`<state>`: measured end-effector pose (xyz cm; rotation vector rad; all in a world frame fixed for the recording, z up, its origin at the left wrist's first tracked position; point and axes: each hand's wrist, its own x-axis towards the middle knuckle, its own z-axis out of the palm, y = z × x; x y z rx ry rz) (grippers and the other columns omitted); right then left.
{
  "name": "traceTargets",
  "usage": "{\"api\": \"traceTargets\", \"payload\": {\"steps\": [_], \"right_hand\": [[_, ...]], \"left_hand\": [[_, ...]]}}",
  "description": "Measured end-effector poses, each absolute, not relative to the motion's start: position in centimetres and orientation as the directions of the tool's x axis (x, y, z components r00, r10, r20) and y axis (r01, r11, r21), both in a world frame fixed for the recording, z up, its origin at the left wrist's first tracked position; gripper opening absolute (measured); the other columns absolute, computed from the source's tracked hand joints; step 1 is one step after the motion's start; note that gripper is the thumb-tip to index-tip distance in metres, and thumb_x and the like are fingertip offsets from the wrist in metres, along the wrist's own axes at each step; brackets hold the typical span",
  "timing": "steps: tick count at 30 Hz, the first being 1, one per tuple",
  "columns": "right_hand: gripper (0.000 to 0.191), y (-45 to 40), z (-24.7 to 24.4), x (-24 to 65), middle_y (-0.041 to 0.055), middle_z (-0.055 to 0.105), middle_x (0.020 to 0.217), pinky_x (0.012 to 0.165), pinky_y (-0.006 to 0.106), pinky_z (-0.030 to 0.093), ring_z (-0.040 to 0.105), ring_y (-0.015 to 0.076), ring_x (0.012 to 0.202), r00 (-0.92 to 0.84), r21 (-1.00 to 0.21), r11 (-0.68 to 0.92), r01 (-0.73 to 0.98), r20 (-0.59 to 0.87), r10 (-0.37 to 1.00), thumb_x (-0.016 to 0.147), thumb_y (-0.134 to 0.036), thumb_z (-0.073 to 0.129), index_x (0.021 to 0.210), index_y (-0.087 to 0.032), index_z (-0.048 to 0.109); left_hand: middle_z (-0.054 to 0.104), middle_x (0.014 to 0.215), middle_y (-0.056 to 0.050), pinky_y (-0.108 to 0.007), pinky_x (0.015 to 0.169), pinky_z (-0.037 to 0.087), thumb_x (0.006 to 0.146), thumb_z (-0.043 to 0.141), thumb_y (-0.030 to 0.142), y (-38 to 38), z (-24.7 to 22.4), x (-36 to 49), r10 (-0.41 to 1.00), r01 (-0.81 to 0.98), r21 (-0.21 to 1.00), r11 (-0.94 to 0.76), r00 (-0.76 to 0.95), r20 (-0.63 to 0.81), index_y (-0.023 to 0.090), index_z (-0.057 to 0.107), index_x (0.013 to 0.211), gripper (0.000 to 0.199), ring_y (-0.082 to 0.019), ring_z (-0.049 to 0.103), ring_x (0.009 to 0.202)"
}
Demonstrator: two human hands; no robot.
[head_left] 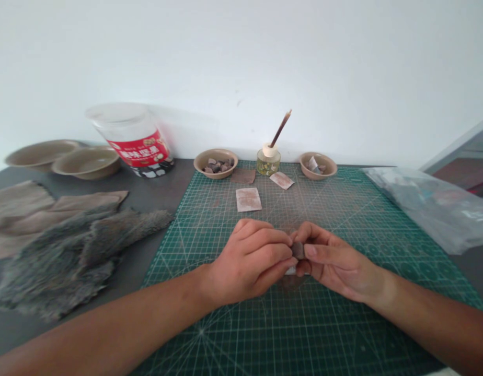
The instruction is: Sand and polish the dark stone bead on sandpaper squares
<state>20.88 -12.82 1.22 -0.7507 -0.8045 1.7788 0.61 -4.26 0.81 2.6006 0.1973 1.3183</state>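
Observation:
Over the green cutting mat [241,318], my two hands meet around a small dark grey-brown stone [298,250]. My right hand [337,261] pinches the stone between thumb and fingers. From the other side my left hand [255,258] touches it, its fingers bent and pressed together; what they hold besides the stone is hidden. A small whitish piece [291,270] shows just under the fingertips. Beyond the hands lie a pale, brown-smudged square [248,199], a second pale piece [282,180] and a brown piece [243,176].
A bowl of stones [216,175], a glass bottle [268,162] holding a dark stick and a smaller bowl [318,175] stand along the wall. Left are a red-labelled jar [137,149], two bowls [87,169] and cloths [61,256]. A plastic bag [433,203] lies right.

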Motion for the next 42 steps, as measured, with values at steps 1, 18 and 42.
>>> {"api": "traceTargets", "payload": {"steps": [1, 18, 42], "right_hand": [[0.016, -12.8, 1.2, 20.9, -0.0012, 0.069, 0.093, 0.075, 0.022, 0.058, 0.069, 0.0100, 0.082, -0.309, -0.799, -0.277, -0.533, -0.121, 0.943, 0.088, -0.024, 0.077, 0.100, -0.020, 0.066], [0.016, -13.1, 1.0, 20.7, -0.0003, 0.073, 0.091, 0.069, 0.021, 0.058, 0.074, 0.0125, 0.084, -0.341, -0.830, -0.256, -0.495, -0.086, 0.936, 0.090, -0.026, 0.074, 0.100, -0.021, 0.063], [0.016, -10.3, -0.3, 22.2, -0.0010, 0.071, 0.083, 0.066, 0.024, 0.052, 0.069, 0.0136, 0.079, -0.108, -0.985, -0.069, -0.161, -0.052, 0.993, 0.090, -0.031, 0.074, 0.093, -0.021, 0.061]], "left_hand": [[0.074, 0.099, -0.001, -0.030, 0.087, 0.048, 0.091, 0.068, 0.023, -4.3, 0.8, 0.6, 0.217, 0.023, 0.253, -0.967, 0.590, 0.778, 0.021, 0.063, 0.101, 0.011, -0.015, 0.065, 0.094], [0.074, 0.100, 0.000, -0.030, 0.089, 0.047, 0.092, 0.068, 0.026, -4.4, 1.0, 0.3, 0.164, 0.051, 0.165, -0.985, 0.577, 0.800, 0.024, 0.066, 0.106, 0.014, -0.015, 0.063, 0.099], [0.066, 0.128, -0.004, -0.038, 0.101, 0.042, 0.102, 0.050, 0.023, -2.5, -0.8, 2.0, 0.343, 0.160, 0.350, -0.923, 0.753, 0.562, 0.028, 0.052, 0.140, 0.039, -0.019, 0.057, 0.115]]}}
